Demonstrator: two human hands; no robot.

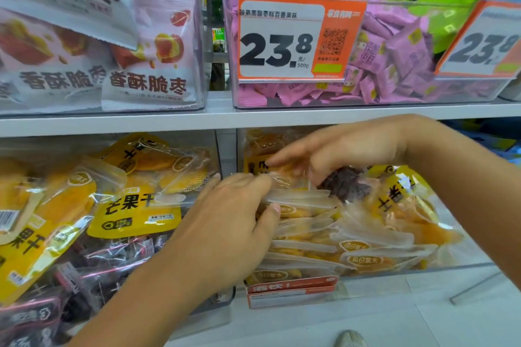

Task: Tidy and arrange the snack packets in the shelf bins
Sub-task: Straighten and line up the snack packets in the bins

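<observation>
Upper shelf, far left: clear bin (pixel 197 36) packed with pink-and-white jujube packets (pixel 146 84). Next bin right holds small purple packets (pixel 394 45), green ones (pixel 439 5) behind, orange price tag (pixel 298 36) reading 23.8 on its front wall.

Lower shelf, left bin: yellow mango packets (pixel 135 211) lie tilted on top of dark packets with pink trim (pixel 112 259).

Your left hand (pixel 225 222) reaches into the lower right bin (pixel 423 269); grip is grasping the clear top edge of a mango packet (pixel 298 197), thumb under, fingers over. That packet sits at the left end of a row of like packets (pixel 352 251) standing on edge in the bin.

Your right hand (pixel 338 149) is above the same row, grip closed round a dark dried-fruit packet (pixel 346 183), just beside the left hand's packet. More yellow packets (pixel 400 191) lean at the right end. Red-and-white label (pixel 290 290) on the bin front.
</observation>
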